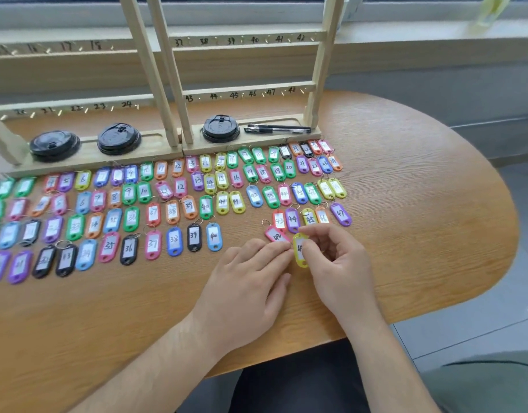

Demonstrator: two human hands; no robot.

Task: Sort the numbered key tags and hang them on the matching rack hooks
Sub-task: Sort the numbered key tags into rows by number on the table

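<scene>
Several coloured numbered key tags (173, 216) lie in rows on the wooden table (406, 204). Behind them stand two wooden racks (251, 87) with numbered hooks, all bare. My right hand (334, 260) pinches the top of a yellow tag (300, 251), which lies upright on the table. My left hand (248, 281) lies flat with straight fingers, its fingertips touching a pink tag marked 42 (276, 235) just left of the yellow one. Tags 43 to 47 sit in a row right above both hands.
Three black cup lids (118, 139) sit in the rack bases, and two black pens (277, 129) lie on the right base. The table's rounded edge curves away at the right, with grey floor beyond. A window sill runs along the back.
</scene>
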